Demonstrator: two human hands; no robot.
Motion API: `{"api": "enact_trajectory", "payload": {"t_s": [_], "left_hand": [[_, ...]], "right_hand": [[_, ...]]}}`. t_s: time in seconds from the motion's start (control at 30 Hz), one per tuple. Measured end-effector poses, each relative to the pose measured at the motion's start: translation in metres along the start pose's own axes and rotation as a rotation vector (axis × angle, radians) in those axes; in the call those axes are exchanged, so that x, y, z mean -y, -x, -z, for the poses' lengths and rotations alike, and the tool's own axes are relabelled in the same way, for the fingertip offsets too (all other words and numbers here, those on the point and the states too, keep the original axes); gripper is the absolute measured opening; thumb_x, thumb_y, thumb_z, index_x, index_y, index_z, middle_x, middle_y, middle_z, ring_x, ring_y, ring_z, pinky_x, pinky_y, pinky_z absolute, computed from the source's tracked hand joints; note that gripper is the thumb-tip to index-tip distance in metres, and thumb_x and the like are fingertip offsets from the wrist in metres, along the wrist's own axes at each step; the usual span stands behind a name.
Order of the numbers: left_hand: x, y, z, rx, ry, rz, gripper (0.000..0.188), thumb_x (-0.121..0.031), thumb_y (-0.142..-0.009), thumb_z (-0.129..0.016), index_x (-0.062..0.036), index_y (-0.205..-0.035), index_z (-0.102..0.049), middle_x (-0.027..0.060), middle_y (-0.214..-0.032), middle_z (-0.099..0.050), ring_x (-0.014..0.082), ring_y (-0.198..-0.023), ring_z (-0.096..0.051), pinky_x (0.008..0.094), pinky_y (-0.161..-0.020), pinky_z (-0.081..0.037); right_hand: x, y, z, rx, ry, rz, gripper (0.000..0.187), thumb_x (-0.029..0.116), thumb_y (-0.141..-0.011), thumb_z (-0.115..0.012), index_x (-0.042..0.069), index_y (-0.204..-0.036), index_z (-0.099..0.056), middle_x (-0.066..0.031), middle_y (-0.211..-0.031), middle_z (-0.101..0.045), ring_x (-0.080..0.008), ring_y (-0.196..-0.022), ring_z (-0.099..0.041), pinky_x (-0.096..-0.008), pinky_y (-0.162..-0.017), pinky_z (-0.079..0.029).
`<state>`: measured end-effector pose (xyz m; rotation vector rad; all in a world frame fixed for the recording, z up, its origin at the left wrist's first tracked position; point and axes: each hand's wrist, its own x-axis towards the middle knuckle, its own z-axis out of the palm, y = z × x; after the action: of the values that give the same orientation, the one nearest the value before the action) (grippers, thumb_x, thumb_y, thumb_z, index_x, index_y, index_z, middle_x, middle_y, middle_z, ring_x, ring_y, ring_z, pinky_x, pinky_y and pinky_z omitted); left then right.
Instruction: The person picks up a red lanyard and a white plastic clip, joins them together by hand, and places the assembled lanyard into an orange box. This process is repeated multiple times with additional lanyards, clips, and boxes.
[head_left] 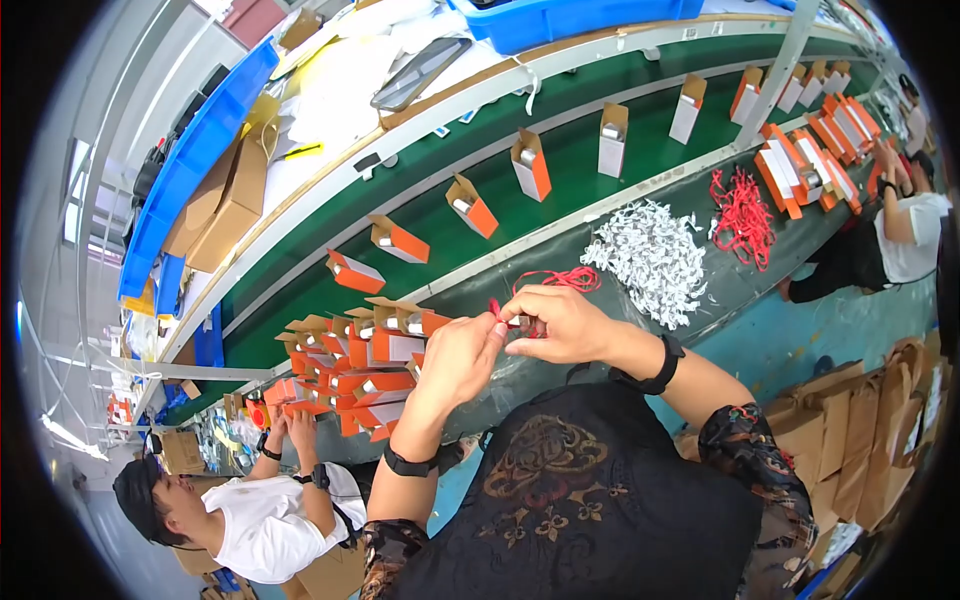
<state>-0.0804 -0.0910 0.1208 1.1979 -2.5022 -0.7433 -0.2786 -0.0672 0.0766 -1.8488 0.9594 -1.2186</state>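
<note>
My left hand (462, 358) and my right hand (562, 325) meet in front of my chest, above the dark work surface (470, 395). Both are closed, fingertips pinched around a red cord (494, 306); most of it is hidden by the fingers. Just beyond my right hand lies a loose coil of red cord (578, 278). A heap of small white pieces (648, 262) is to its right, followed by a tangled pile of red cords (742, 222). Left of my left hand stand several open orange-and-white boxes (395, 347) with pale contents.
A green conveyor belt (570, 195) carries a spaced row of open boxes (530, 165). Beyond it, a shelf holds blue bins (195, 165). Co-workers are at left (270, 520) and far right (912, 225). Orange-and-white boxes (810, 170) cluster near the right one; cardboard (850, 440) stands behind me.
</note>
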Motion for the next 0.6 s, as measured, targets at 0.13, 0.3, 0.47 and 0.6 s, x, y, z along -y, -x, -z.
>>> {"api": "enact_trajectory", "payload": {"t_s": [0.13,0.3,0.47,0.6], "left_hand": [[-0.005,-0.002,-0.003,0.062,-0.088,0.015,0.026,-0.023,-0.096,-0.054,-0.0029,-0.079,-0.058,0.0185,-0.068,-0.059,0.0391,-0.070,-0.059,0.0488,-0.060,-0.043],[0.004,0.001,-0.002,0.114,-0.292,-0.119,0.027,-0.025,-0.094,-0.058,-0.0029,-0.079,-0.059,0.0163,-0.068,-0.060,0.0356,-0.069,-0.061,0.0457,-0.061,-0.046],[0.041,-0.001,-0.006,0.123,0.252,-0.099,0.022,-0.024,-0.093,-0.065,-0.0049,-0.084,-0.059,0.0067,-0.075,-0.063,0.0177,-0.067,-0.062,0.0342,-0.060,-0.049],[0.021,-0.002,-0.062,-0.230,1.587,0.274,0.012,-0.019,-0.098,-0.059,-0.0079,-0.094,-0.059,0.0004,-0.087,-0.062,0.0092,-0.076,-0.057,0.0260,-0.068,-0.049]], "right_hand": [[-0.008,0.005,-0.004,0.029,0.011,-0.137,0.021,0.015,-0.078,-0.077,0.004,-0.092,-0.065,-0.0077,-0.080,-0.063,-0.0222,-0.072,-0.063,-0.0331,-0.064,-0.051],[-0.015,0.007,-0.005,0.167,0.089,-0.166,0.014,0.010,-0.081,-0.074,0.003,-0.090,-0.065,-0.0081,-0.073,-0.063,-0.0189,-0.065,-0.062,-0.0317,-0.058,-0.048],[-0.011,0.008,0.002,0.265,-0.764,-0.461,0.006,0.004,-0.087,-0.068,0.003,-0.089,-0.062,-0.0041,-0.077,-0.064,-0.0106,-0.065,-0.060,-0.0255,-0.055,-0.044],[-0.003,-0.004,-0.011,0.035,-1.218,-0.361,0.009,0.002,-0.089,-0.067,0.004,-0.090,-0.058,-0.0054,-0.086,-0.066,-0.0107,-0.073,-0.062,-0.0277,-0.061,-0.049]]}}
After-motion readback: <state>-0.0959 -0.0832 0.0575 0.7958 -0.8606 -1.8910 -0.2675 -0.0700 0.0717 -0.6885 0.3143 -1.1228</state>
